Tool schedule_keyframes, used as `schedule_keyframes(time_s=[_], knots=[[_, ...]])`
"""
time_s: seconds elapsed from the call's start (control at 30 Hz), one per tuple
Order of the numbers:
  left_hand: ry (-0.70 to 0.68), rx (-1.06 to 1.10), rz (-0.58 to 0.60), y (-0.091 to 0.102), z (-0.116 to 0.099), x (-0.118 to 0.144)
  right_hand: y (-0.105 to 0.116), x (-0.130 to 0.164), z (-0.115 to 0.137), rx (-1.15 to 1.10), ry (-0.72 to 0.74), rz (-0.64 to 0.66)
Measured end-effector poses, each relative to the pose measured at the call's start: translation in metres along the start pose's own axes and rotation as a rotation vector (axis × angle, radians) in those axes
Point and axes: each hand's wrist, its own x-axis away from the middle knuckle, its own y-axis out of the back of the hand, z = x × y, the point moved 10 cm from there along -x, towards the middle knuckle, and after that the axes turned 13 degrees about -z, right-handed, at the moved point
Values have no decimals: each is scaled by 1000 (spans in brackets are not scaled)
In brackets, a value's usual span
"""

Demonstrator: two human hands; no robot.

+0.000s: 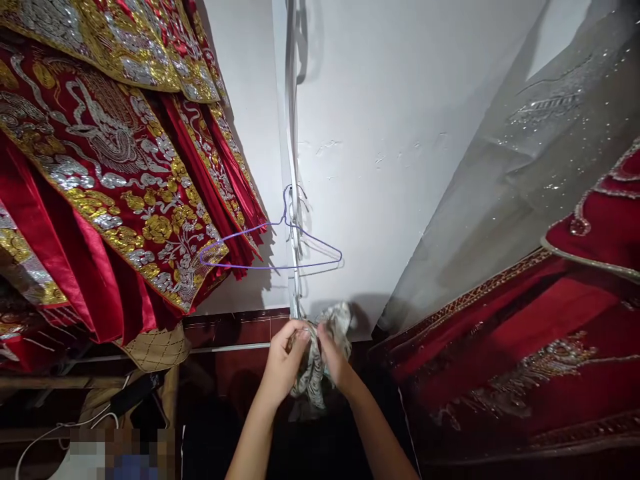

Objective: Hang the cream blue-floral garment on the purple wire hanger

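Grey patterned cloth (316, 363) sits bunched between your hands, low against the white wall (400, 133). Your left hand (285, 363) and right hand (334, 360) both clench it. Just above hangs a purple wire hanger (273, 257); red embroidered garments (110, 173) flank you.

no readable text, labels, brands, numbers, signs anywhere in view

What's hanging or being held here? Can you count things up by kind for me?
Purple wire hangers on the white wall: 1
Crumpled grey-and-white patterned cloths, gripped by the left hand and the right hand: 1
Clear glittery garment covers: 1
Red robes with gold and silver embroidery: several, overlapping, count unclear
Total countable: 3
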Motion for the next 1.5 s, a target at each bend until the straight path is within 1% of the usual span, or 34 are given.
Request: schedule_keyframes(time_s=[0.03,0.1,0.13,0.17,0.2,0.23,0.27,0.3,0.33,0.37,0.4,0.47,0.5,0.53,0.57,0.63,0.7,0.73,0.77,0.87,0.9,0.93,0.97,1.03,1.07,1.13,1.2,1.23,1.3,1.37,1.43,1.5], knots=[[-59,-39,-5,0,-9,0,-9,3,5,-59,-29,63],[-154,-101,-43,8,-20,-1,-24,10,18,-127,-56,189],[-179,-127,-55,14,-22,-2,-30,13,25,-120,-49,263],[-178,-146,-42,19,-20,-2,-32,13,34,-87,-26,313],[-152,-160,5,22,-14,-1,-30,10,43,-30,16,327],[-108,-171,83,22,-6,2,-24,3,55,39,73,298],[-57,-188,177,20,4,7,-15,-8,69,110,147,236],[-11,-217,264,19,13,13,-3,-22,86,166,230,138],[20,-252,320,19,20,19,8,-37,103,203,307,34],[26,-286,331,23,24,22,17,-51,120,218,380,-48],[10,-314,300,29,23,22,27,-67,134,200,423,-153],[-46,-356,184,45,15,17,29,-98,147,180,460,-211],[-71,-381,133,54,11,14,27,-111,148,177,479,-219],[-89,-416,91,62,7,10,23,-123,144,190,481,-204],[-103,-459,46,72,4,6,18,-134,135,214,462,-182],[-126,-545,-73,97,-2,-2,8,-146,108,292,393,-119],[-144,-601,-174,123,-6,-7,7,-147,81,384,335,-82],[-146,-620,-183,132,-4,-9,10,-145,72,418,327,-82],[-140,-639,-155,139,-1,-10,14,-141,66,441,329,-90],[-82,-678,36,148,17,-16,28,-129,61,472,345,-98],[-63,-677,71,152,20,-20,32,-126,63,498,353,-92],[-54,-668,75,156,19,-25,35,-123,66,531,361,-86],[-61,-655,53,161,13,-33,38,-121,69,562,369,-83],[-128,-645,-35,169,-10,-50,44,-119,77,585,377,-83],[-184,-648,-81,169,-26,-59,46,-119,81,568,370,-85],[-310,-653,-145,163,-60,-74,47,-117,87,520,339,-84],[-413,-610,-170,150,-86,-87,43,-114,89,494,303,-72],[-447,-576,-162,141,-95,-94,38,-111,89,479,295,-54],[-477,-536,-114,121,-101,-107,23,-101,91,430,306,10],[-483,-549,-71,103,-98,-121,11,-92,93,394,328,67],[-476,-586,-71,94,-92,-132,9,-85,94,393,341,82],[-470,-629,-62,90,-87,-139,17,-84,97,391,355,83]])
